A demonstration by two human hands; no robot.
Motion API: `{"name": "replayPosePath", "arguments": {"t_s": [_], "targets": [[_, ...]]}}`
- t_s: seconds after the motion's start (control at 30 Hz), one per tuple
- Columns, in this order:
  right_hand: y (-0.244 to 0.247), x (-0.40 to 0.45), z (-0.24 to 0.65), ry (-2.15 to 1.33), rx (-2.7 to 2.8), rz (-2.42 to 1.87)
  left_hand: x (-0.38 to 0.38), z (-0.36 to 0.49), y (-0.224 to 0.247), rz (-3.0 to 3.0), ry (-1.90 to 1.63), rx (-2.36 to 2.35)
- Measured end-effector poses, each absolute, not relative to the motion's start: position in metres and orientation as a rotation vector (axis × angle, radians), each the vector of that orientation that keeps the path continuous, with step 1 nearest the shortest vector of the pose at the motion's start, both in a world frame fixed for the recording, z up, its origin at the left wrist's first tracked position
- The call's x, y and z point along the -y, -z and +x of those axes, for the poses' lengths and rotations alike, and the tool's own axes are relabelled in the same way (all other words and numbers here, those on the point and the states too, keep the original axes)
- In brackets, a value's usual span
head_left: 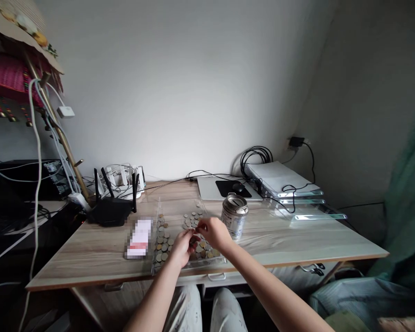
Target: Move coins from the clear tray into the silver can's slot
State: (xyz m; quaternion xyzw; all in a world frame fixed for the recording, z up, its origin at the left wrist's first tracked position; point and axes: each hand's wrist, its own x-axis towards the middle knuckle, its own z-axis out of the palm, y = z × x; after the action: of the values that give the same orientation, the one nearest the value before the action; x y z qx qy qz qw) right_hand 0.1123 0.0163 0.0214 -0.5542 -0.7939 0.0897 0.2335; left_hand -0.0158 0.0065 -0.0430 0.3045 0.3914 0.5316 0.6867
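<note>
Item: loose round metal coins (163, 242), silver and brass, lying in clear plastic trays near the front edge of the pale wood-grain surface (290, 240). Left hand (184, 246) and right hand (212, 232) are meeting over them, fingers pinching closed, apparently on a coin. Slotted silver tin can (234, 216) is standing just right. Judged: many coins remaining unsorted.
</note>
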Motion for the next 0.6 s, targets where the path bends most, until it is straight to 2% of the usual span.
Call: {"name": "replayPosePath", "arguments": {"t_s": [0.13, 0.27, 0.37, 0.6], "targets": [[-0.063, -0.03, 0.154, -0.053, 1.947, -1.575, -0.006, -0.017, 0.04, 0.608, -1.179, -0.875], [-0.09, -0.05, 0.196, 0.138, 1.755, -1.85, -0.005, -0.017, 0.039, 0.621, -1.206, -0.839], [-0.089, -0.058, 0.21, 0.161, 1.79, -1.99, -0.004, -0.016, 0.039, 0.659, -1.219, -0.835], [-0.081, -0.062, 0.209, 0.253, 1.801, -2.031, -0.002, -0.014, 0.038, 0.707, -1.206, -0.888]]}}
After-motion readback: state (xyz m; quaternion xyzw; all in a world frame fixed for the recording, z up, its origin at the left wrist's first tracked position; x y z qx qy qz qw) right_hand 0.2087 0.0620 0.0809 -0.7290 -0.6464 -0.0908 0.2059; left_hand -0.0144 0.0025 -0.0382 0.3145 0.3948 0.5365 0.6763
